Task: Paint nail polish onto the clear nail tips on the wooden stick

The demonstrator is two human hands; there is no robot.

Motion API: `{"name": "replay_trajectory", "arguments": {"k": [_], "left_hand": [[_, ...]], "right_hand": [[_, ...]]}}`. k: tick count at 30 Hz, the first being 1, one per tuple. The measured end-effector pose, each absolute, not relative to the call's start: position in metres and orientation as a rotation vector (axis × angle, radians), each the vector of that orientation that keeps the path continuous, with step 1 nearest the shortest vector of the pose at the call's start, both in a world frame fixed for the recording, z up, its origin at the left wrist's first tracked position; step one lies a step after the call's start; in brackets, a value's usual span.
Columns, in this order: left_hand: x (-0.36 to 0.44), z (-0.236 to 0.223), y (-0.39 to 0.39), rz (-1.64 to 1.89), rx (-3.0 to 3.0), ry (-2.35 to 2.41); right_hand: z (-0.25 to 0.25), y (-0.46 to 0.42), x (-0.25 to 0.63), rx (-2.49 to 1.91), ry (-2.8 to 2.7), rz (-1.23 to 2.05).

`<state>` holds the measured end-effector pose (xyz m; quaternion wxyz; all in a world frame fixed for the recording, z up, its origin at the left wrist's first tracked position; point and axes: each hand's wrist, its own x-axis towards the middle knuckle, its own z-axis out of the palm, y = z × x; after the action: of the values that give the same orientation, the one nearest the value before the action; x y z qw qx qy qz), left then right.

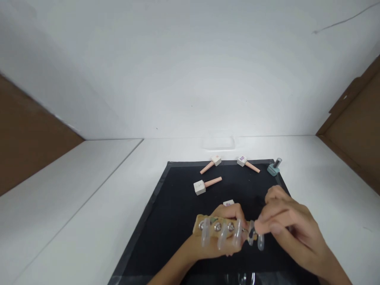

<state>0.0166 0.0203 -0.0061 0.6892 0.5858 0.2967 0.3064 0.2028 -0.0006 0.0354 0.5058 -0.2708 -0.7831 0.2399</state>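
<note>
My left hand (219, 250) is closed around a tan strip (211, 221) set with silver metal balls. Several clear false nail tips (223, 236) stick out from it side by side. In my right hand (299, 225) is a peach-handled nail polish brush (276, 221), pinched between thumb and fingers. Its dark end is at a nail tip near the strip's right end, and I cannot tell whether they touch. Just behind my left hand shows the top of a white bottle (228, 203) with a purple mark; the hand hides the rest.
On the black mat (166, 221) lie white polish bottles with peach caps: one at left (200, 187), one behind it (216, 160), one at right (242, 160). A teal bottle (273, 170) stands at the mat's corner. Behind is a clear tray (219, 143); white walls enclose the table.
</note>
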Motion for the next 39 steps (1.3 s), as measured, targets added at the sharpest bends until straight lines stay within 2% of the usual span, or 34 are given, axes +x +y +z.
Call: {"name": "replay_trajectory", "arguments": {"k": [13, 16, 34, 39], "left_hand": [[0.011, -0.028, 0.019, 0.725, 1.106, 0.448], [0.012, -0.028, 0.02, 0.728, 1.075, 0.407], [0.015, -0.028, 0.024, 0.701, 1.181, 0.589], [0.014, -0.036, 0.024, 0.71, 1.129, 0.437]], "right_hand": [[0.032, 0.0, 0.199, -0.52, -1.823, 0.6], [0.031, -0.001, 0.199, -0.604, -1.788, 0.576], [0.034, 0.001, 0.198, -0.558, -1.922, 0.541], [0.035, 0.001, 0.197, -0.63, -1.89, 0.494]]}}
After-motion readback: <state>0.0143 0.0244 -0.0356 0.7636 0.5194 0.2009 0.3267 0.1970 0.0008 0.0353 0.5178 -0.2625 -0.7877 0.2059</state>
